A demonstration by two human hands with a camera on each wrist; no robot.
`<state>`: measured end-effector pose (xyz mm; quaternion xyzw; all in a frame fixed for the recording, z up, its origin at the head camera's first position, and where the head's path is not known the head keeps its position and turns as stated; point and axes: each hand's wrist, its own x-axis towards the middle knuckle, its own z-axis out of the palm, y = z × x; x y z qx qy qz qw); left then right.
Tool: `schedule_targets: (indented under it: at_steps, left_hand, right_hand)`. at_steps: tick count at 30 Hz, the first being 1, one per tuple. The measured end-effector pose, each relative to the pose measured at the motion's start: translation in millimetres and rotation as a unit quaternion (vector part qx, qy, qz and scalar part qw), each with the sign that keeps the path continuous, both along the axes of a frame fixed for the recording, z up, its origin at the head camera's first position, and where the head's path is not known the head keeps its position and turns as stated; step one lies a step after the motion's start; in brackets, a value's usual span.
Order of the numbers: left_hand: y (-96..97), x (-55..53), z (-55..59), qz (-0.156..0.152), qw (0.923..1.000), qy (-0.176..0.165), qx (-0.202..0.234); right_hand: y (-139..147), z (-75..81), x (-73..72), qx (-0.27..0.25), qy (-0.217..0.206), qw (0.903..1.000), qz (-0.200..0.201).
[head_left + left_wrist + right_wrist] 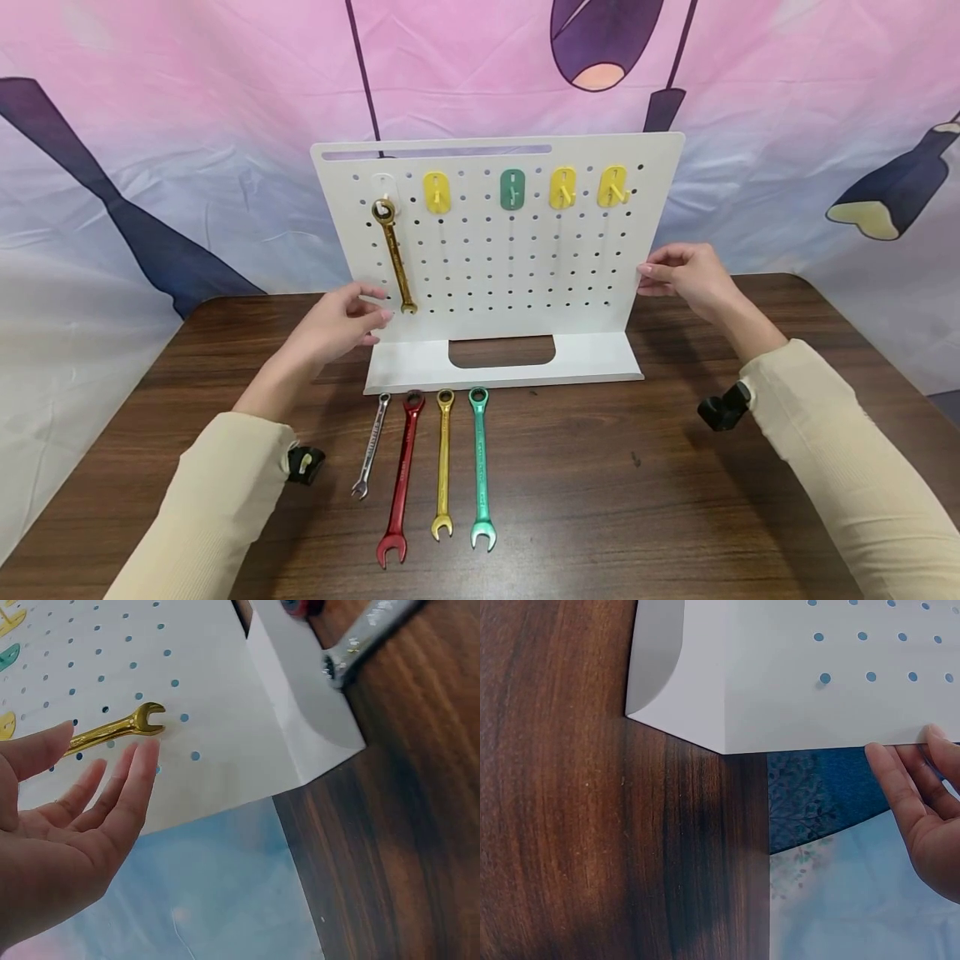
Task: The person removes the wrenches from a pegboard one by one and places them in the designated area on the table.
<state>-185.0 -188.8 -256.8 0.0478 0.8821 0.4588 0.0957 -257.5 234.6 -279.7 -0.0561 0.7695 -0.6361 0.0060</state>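
Observation:
A white pegboard (480,321) stands on its folded base at the back of the table. At its right edge, my right hand (686,275) pinches the board, thumb on the front face; the right wrist view shows this hand (930,810) at the rim. Beside the left edge is my left hand (337,321), fingers spread and relaxed with nothing held. Close to its fingertips hangs a gold combination wrench (395,258) from a white hook (384,187); in the left wrist view its open jaw end lies just past the fingers (139,780).
Several wrenches lie before the base: silver (371,446), red (401,479), yellow-gold (444,462) and green (481,467). The board also carries yellow hooks (437,193) and a green hook (512,190). A printed cloth (247,200) hangs behind the wooden table (600,500).

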Motion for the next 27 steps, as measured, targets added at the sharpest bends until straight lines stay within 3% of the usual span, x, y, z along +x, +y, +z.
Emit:
schedule_targets:
  at_steps: [12, 19, 27]
  left_hand:
    - [10.2, -12.2, 11.6, 0.013, 0.9956, 0.068, 0.063]
    - [16.1, -15.7, 16.1, 0.025, 0.9902, 0.116, 0.074]
    - [17.5, -15.1, 19.8, 0.027, 0.9903, 0.117, 0.070]
  right_hand:
    - [-0.1, 0.5, -0.1, -0.001, 0.001, 1.0000, -0.001]
    - [-0.3, 0.9, 0.5, -0.001, 0.000, 1.0000, -0.002]
    - [-0.7, 0.6, 0.1, -0.005, 0.000, 1.0000, -0.001]
